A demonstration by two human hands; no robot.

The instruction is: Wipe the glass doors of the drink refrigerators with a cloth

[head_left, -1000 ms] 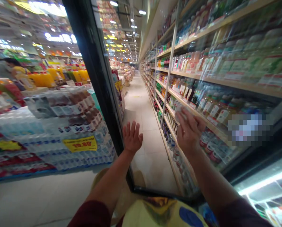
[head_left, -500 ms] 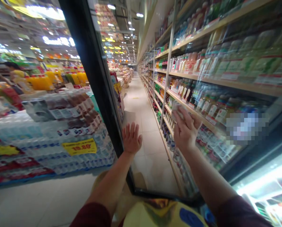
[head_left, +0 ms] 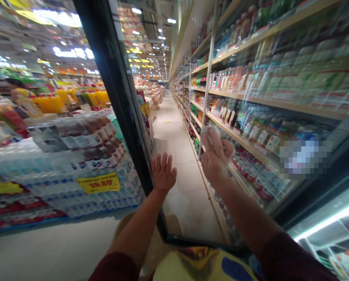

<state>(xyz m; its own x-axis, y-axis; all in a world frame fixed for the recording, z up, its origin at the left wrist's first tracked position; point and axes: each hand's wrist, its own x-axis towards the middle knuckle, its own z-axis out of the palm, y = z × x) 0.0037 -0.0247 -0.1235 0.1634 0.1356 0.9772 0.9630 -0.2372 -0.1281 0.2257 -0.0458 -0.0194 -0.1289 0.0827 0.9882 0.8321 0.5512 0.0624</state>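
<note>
My left hand lies with fingers spread against the glass, right beside the black frame of a glass door. It holds nothing. My right hand presses a whitish cloth to the same pane, farther right and a little higher. The hand is slightly blurred and covers part of the cloth, so its exact kind is hard to make out. Shelves of bottled drinks show in the pane behind my right hand; whether seen through it or mirrored, I cannot tell.
Shrink-wrapped bottle packs are stacked to the left, with a yellow price sign on them. A person stands behind, far left. A lit cooler interior shows at lower right. Pale floor lies at lower left.
My right hand has moved left across the glass with the cloth, toward my left hand. My left hand has stayed in place.
</note>
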